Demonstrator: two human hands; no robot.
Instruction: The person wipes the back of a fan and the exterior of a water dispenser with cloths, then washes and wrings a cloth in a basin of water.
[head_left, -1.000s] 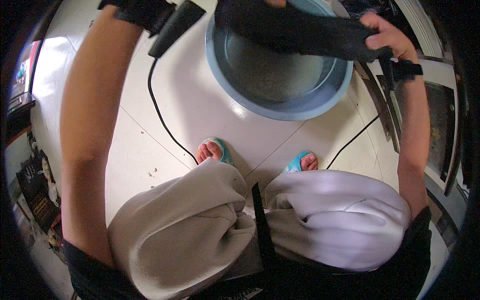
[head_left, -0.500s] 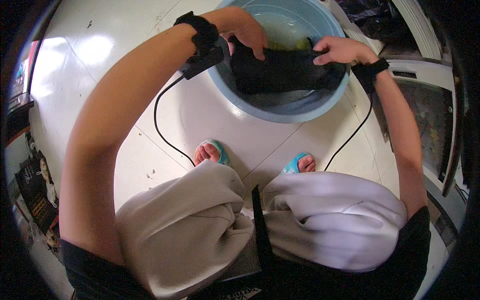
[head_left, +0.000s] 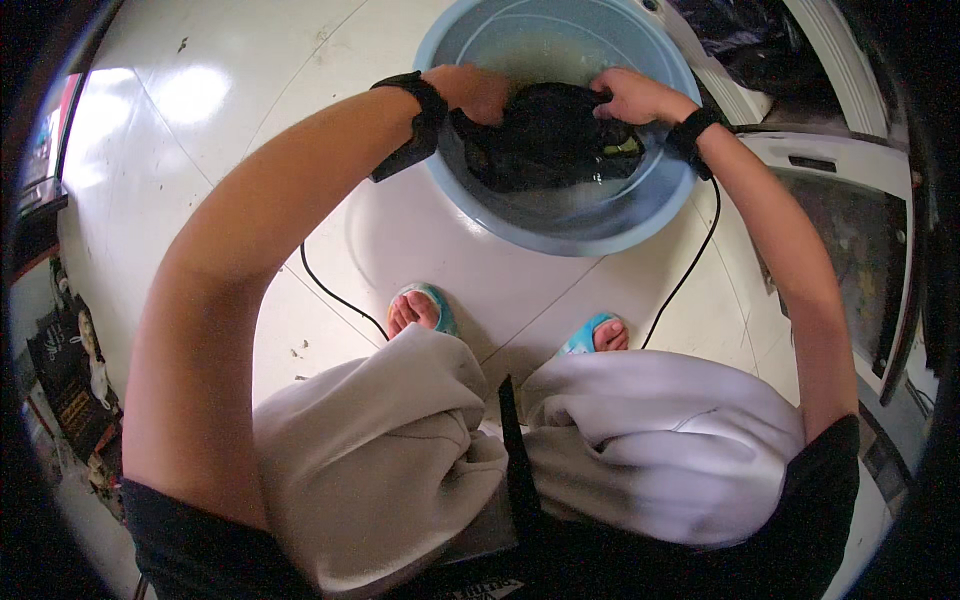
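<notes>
The largest is the floor [head_left: 130, 220], which is pale and shiny, with thin lines between its tiles. On the right side stands a white-framed cabinet [head_left: 840, 230] with a dark front. The grey trousers [head_left: 390, 470] of the person cover the two knees, which are bent and spread. In front of them is the round blue basin [head_left: 540, 243], standing on the floor and containing some cloudy water [head_left: 540, 60].

Inside the basin is the black cloth [head_left: 555, 125] – it is wet and bunched, with its upper part between the two hands and its lower part against the water. The left hand [head_left: 475, 93] has its grip closed on the left end of the cloth (its fingertips are partly hidden). The right hand [head_left: 640, 97] has its grip clamped on the upper right edge, thumb and finger together on the fabric.

Smaller are the blue sandals [head_left: 438, 310], on the feet just before the basin. Each wrist carries a black band [head_left: 692, 130], and near the forearms hang thin black cables [head_left: 690, 275]. The smallest thing is a yellowish patch [head_left: 620, 146] beside the cloth – what it is, I cannot tell.
</notes>
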